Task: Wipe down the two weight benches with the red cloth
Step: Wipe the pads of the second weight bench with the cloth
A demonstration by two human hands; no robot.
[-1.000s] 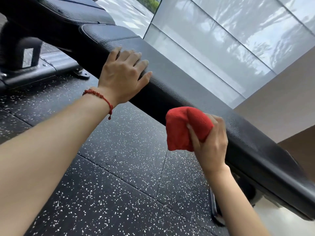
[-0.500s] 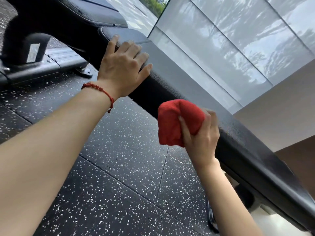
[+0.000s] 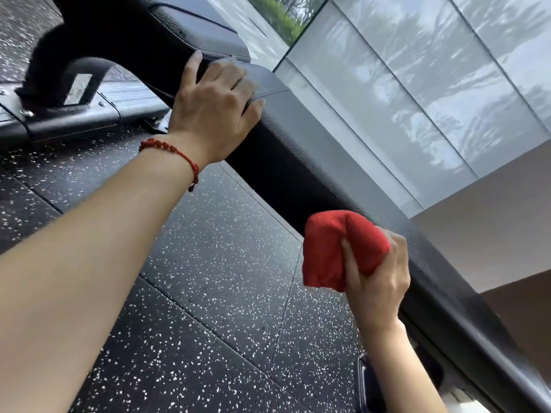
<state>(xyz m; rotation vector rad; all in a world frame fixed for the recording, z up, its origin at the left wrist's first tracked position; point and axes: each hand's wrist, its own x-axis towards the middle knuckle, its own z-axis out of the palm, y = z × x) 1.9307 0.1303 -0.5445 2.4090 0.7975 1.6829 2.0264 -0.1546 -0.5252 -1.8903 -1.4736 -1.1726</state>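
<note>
No readable writing anywhere: only a pale rectangular label plate (image 3: 78, 88) on the curved black metal frame post (image 3: 50, 81) at upper left, its print too blurred to make out.

Bunched red microfibre cloth (image 3: 340, 248), plush and folded into a thick wad, pressed against the near side edge of the long black textured-vinyl bench pad (image 3: 301, 162), toward its lower right stretch. Right hand (image 3: 377, 281) clenched around the cloth, thumb dug into a crease of the fabric, the other fingers (image 3: 398, 242) wrapped behind it against the vinyl and mostly hidden.

Left hand (image 3: 213, 110) laid on the upper end of the same surface, fingers spread and released, holding nothing, fingertips curled over the rounded corner beside the seam where a second black padded section (image 3: 190, 34) begins. Thin red beaded bracelet (image 3: 176, 155) around the left wrist, a short tail dangling.

Pad running diagonally from upper left to lower right, top face catching grey light, lower end cut off by the picture's edge. Underneath, black rubber floor tiles with white speckles (image 3: 214, 263). Behind, frosted glass panels (image 3: 417, 93) showing smeared tree reflections. At the bottom, beside the right forearm, a dark object (image 3: 368, 386), partly hidden, not identifiable. Frame base at left cropped.
</note>
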